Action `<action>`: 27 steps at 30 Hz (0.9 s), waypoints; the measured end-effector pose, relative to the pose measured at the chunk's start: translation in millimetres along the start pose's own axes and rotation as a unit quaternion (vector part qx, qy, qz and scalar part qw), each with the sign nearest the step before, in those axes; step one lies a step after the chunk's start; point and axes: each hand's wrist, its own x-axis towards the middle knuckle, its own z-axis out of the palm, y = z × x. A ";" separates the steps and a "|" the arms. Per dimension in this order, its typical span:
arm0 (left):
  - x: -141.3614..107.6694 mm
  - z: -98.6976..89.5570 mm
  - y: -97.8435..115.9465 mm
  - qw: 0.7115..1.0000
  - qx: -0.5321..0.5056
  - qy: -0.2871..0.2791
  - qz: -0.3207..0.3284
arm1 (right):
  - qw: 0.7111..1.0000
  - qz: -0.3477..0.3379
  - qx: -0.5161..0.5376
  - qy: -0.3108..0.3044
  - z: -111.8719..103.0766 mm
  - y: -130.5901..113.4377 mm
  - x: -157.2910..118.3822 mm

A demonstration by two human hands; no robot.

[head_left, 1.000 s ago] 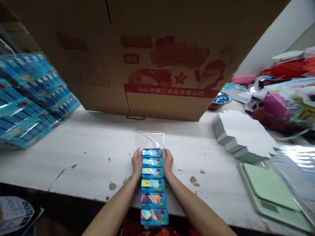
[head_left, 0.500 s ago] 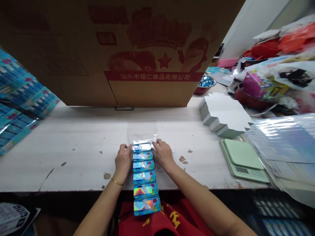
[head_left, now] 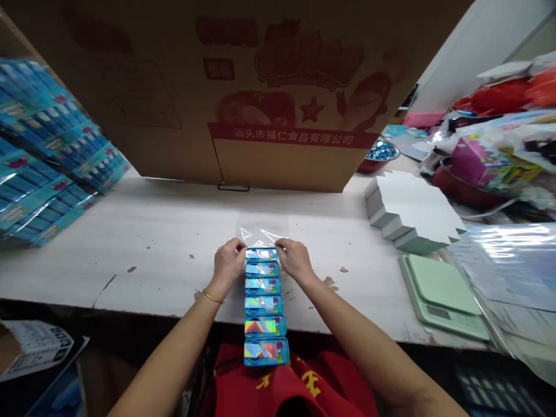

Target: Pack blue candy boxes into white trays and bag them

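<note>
A row of several small blue tins (head_left: 263,285) with shiny labels runs from the white tabletop over its front edge toward my red apron. At the far end of the row lies a clear plastic bag (head_left: 262,223), hard to make out except for its bright reflections. My left hand (head_left: 228,265) is closed, thumb and fingers pinching the film beside the farthest tin's left side. On the opposite side, my right hand (head_left: 296,259) pinches the film by that tin's right corner. How far the tins sit inside the bag I cannot tell.
A large cardboard box (head_left: 278,162) stands across the back of the table (head_left: 174,220). Packed blue display boxes (head_left: 43,174) are stacked at left. To the right are white folded cartons (head_left: 412,202), a green scale (head_left: 443,289), plastic sheets (head_left: 508,266) and a bowl of blue pieces (head_left: 382,152).
The view has shifted, so most things appear farther right. Both hands stay at the far end of the tin row, their pinch a little tighter, and the film's reflections have changed shape.
</note>
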 end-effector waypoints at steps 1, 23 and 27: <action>-1.4 2.1 -0.3 1.000 -0.011 0.005 0.002 | 1.000 0.006 0.016 0.005 2.5 1.0 -2.3; -24.2 1.2 -7.8 0.995 -0.025 0.033 0.086 | 0.967 -0.210 -0.083 0.121 14.5 16.5 -49.2; -44.9 8.8 -21.2 0.994 -0.040 0.053 0.085 | 0.968 -0.200 -0.092 0.120 24.4 17.8 -64.7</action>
